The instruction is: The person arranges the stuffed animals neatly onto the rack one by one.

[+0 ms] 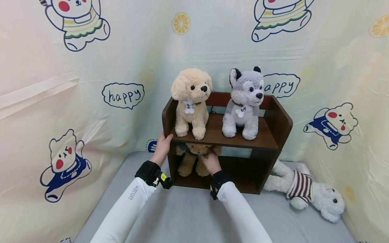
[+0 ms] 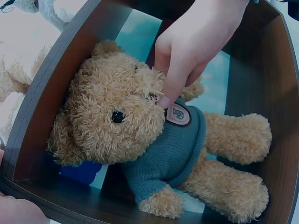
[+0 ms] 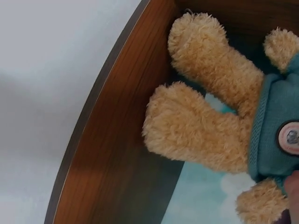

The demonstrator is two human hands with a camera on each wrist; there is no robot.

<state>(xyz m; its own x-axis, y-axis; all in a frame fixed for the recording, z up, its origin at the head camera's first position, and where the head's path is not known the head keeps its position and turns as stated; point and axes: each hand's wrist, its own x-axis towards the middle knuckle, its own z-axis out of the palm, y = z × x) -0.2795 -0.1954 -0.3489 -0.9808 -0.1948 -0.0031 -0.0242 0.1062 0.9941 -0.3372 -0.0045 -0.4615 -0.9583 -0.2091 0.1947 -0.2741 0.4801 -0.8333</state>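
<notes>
A brown teddy bear (image 2: 110, 109) in a teal sweater sits in the left part of the lower compartment of a dark wooden shelf (image 1: 273, 135). At the bear's chin and collar my right hand (image 2: 201, 42) grips it, with a fingertip pressed in under the muzzle; some of its fingers are hidden. In the right wrist view the bear's legs (image 3: 191, 130) rest near the shelf's bottom board. My left hand (image 1: 161, 148) holds the front edge of the shelf's left side panel. Only part of that hand shows in the left wrist view.
On the top board sit a cream plush dog (image 1: 192, 104) and a grey plush husky (image 1: 243, 104), both with bone-shaped tags. A white plush bear (image 1: 323, 197) in a striped shirt lies right of the shelf on the grey surface (image 1: 188, 216). Printed cloth hangs behind and at both sides.
</notes>
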